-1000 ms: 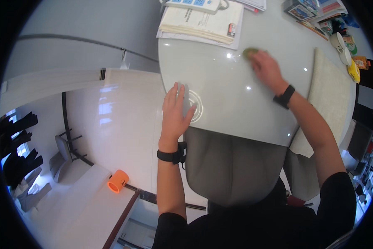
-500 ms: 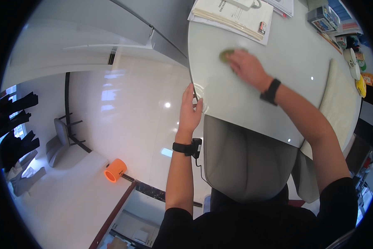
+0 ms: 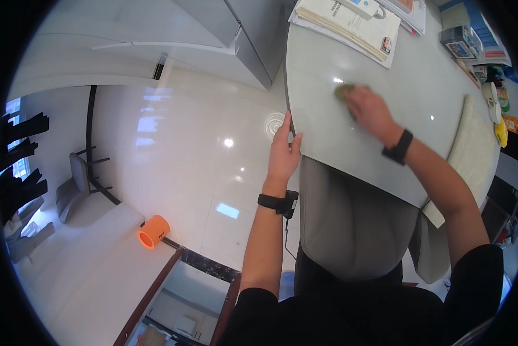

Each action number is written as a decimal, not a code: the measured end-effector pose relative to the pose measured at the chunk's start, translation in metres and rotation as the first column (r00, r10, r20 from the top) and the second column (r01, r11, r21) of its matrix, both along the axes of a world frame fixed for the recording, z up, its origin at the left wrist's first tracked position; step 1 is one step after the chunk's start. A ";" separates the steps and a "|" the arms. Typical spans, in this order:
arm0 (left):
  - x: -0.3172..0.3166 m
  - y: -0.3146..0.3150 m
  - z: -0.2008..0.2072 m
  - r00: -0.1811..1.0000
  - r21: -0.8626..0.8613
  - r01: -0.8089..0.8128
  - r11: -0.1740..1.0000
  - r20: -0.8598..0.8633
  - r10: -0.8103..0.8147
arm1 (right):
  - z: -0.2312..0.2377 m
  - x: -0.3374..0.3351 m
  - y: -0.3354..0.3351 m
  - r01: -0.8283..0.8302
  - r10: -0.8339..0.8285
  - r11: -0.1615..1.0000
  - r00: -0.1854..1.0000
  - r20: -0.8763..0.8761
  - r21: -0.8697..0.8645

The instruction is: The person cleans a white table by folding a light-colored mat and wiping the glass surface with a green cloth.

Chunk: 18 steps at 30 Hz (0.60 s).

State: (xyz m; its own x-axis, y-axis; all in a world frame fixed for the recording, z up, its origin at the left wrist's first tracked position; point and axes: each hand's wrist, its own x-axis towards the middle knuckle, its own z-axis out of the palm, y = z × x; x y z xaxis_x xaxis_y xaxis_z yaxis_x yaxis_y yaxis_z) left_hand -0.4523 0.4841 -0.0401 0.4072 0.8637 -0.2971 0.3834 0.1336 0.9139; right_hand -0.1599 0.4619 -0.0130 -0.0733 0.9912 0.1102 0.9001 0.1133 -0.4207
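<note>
My right hand [image 3: 374,113] is closed over a small olive-green cloth [image 3: 343,91], pressed flat on the pale glossy tabletop [image 3: 328,127]. Motion blurs the fingers and most of the cloth lies hidden beneath them. At the table's left edge, my left hand [image 3: 285,153] rests with its fingers stretched out along the rim and the thumb apart. It holds nothing. Each wrist wears a black band.
Stacked papers [image 3: 351,29] with a white device [image 3: 363,7] lie at the table's far side. A cream mat [image 3: 463,141] lies at the right, near cups [image 3: 491,94]. A grey chair [image 3: 351,225] stands against the near edge. An orange bin [image 3: 153,232] lies on the floor.
The view has shifted, so the table sits farther right and lower in the picture. My right hand stays on the cloth, a little nearer on the tabletop; my left hand remains at the edge.
</note>
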 end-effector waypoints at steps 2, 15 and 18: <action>0.000 -0.002 -0.005 0.999 0.060 -0.032 0.998 0.027 0.030 | 0.007 -0.025 -0.047 -0.102 0.098 0.978 0.995 -0.033 -0.183; -0.001 -0.006 -0.010 0.987 -0.001 -0.103 0.995 0.121 0.103 | 0.018 -0.034 -0.042 -0.143 0.137 0.978 0.989 -0.049 -0.151; 0.013 -0.006 -0.007 0.987 0.024 -0.088 0.996 0.136 0.084 | 0.008 0.029 0.022 0.081 -0.081 0.997 0.997 -0.018 0.010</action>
State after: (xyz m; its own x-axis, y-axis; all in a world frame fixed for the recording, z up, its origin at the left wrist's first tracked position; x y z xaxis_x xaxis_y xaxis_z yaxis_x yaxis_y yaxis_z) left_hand -0.4393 0.4784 -0.0471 0.3658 0.9048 -0.2180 0.2444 0.1326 0.9606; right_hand -0.1310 0.4841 -0.0050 0.0090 0.9925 0.1216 0.8988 0.0453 -0.4361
